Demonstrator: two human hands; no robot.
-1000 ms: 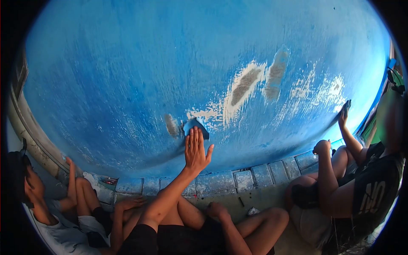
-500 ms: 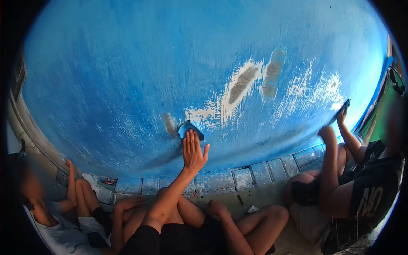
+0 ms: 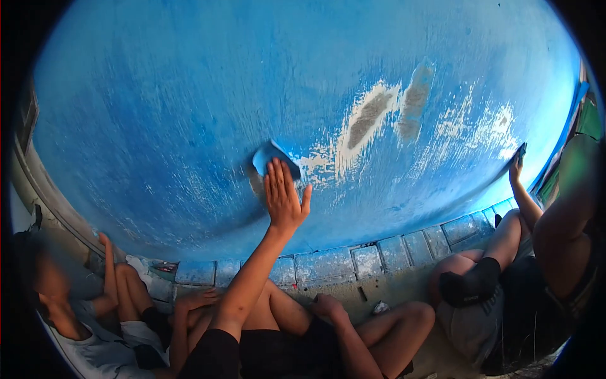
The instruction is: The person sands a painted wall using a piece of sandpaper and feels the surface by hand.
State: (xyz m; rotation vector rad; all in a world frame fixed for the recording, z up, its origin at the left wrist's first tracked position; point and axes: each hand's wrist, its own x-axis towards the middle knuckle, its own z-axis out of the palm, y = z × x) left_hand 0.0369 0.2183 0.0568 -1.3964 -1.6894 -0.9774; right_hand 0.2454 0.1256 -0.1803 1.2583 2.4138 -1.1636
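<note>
My left hand (image 3: 285,197) lies with its fingers stretched flat on a curled piece of sandpaper (image 3: 270,158), holding it against the blue painted wall (image 3: 189,95). Beneath the hand, part of a small grey bare patch (image 3: 256,183) shows. Just right of the sandpaper, the paint is scraped to white around a larger grey patch (image 3: 369,120). My right hand (image 3: 328,306) rests low by my thigh, its fingers curled closed. Whether anything is inside it is hidden.
At right a co-worker's hand (image 3: 516,169) presses a dark pad (image 3: 520,151) on the wall. Another person (image 3: 88,341) sits close on my left, one hand (image 3: 105,242) near the wall. Grey paving blocks (image 3: 325,268) line the wall's foot. A small crumpled item (image 3: 380,307) lies on the ground.
My left hand has slid up the wall and slightly left with the sandpaper, now covering part of the small grey patch. The right-hand co-worker's lower arm has lifted toward their head.
</note>
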